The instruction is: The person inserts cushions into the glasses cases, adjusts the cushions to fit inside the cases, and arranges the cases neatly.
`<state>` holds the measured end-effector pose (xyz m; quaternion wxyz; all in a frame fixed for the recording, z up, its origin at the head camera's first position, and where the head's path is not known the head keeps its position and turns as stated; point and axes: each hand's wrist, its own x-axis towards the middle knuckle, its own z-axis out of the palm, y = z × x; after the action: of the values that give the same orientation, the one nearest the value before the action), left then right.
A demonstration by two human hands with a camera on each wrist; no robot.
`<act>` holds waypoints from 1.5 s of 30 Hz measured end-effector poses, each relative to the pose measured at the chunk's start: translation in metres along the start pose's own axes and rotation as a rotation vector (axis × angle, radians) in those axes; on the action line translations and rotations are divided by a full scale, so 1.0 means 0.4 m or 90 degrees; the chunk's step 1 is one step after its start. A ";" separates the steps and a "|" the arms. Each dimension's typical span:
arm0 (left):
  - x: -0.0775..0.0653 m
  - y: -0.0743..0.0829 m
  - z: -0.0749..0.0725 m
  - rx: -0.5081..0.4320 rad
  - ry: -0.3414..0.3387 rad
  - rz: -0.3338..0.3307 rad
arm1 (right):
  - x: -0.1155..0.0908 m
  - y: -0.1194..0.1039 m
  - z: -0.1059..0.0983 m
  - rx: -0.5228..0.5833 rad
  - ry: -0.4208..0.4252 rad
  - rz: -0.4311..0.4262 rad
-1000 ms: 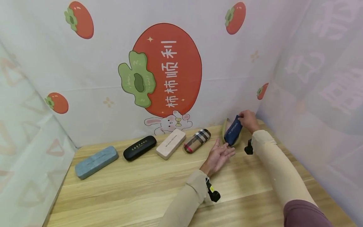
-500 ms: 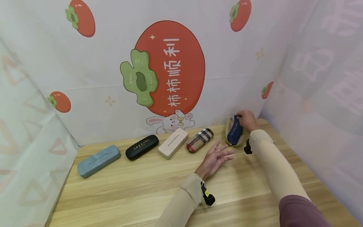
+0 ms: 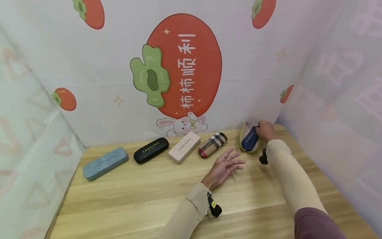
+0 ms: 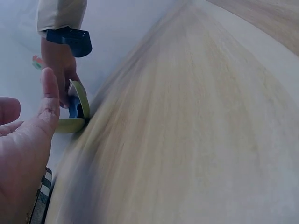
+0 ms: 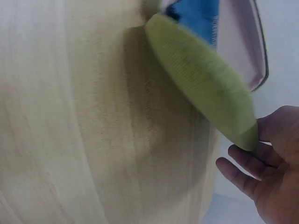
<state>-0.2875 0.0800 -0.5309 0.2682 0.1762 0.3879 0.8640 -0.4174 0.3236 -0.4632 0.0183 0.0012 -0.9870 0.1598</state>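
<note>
An opened green glasses case stands at the table's back right, its pale lining showing. A folded dark blue lens cloth with white lettering lies in it. My right hand is at the far end of the case; in the right wrist view its thumb and fingers pinch the tip of the green shell, the thumb partly hidden behind it. My left hand hovers in front of the case, palm up with spread fingers, holding nothing. It is nearest to a plaid glasses case.
Along the back of the wooden table lie a blue case, a black case and a cream case, left of the plaid one. A printed cloth backdrop rises behind, with side sheets at both ends.
The blue cloth has sunk from standing up in the right fingers to lying in the green case. My left hand has drawn back from it, leftward. The head view has tilted slightly down.
</note>
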 end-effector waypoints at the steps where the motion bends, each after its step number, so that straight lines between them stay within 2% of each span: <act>1: -0.001 0.002 0.002 0.005 -0.003 -0.001 | -0.003 0.003 0.000 -0.001 0.002 0.002; 5: 0.000 0.008 0.008 0.039 -0.008 -0.004 | -0.014 0.014 -0.003 0.006 0.006 0.002; 10: 0.007 0.016 0.010 0.095 0.012 -0.012 | -0.033 0.020 -0.010 0.020 0.023 -0.007; 18: 0.016 0.023 0.001 0.146 0.077 -0.013 | -0.066 0.020 -0.005 0.013 0.026 -0.040; 24: 0.022 0.016 -0.004 0.183 0.118 -0.035 | -0.079 0.014 0.005 -0.004 -0.004 -0.039; 27: 0.028 0.017 -0.006 0.204 0.154 -0.043 | -0.086 0.010 0.008 -0.011 -0.023 -0.029; 32: 0.042 0.025 -0.007 0.294 0.215 -0.060 | -0.097 0.003 0.006 0.024 -0.072 0.015; 35: 0.049 0.029 -0.004 0.379 0.227 -0.081 | -0.109 0.001 0.003 0.045 -0.102 0.037; 38: 0.056 0.030 -0.002 0.462 0.234 -0.084 | -0.118 0.007 0.007 0.077 -0.119 0.048; 40: 0.060 0.030 0.001 0.490 0.239 -0.078 | -0.122 0.014 0.013 0.092 -0.123 0.046; 45: 0.068 0.023 0.000 0.547 0.245 -0.057 | -0.123 0.037 0.037 0.075 -0.101 -0.010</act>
<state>-0.3122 0.0911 -0.5213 0.1311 0.0908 0.7602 0.6298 -0.3689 0.3330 -0.4836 -0.0590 0.0230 -0.9742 0.2167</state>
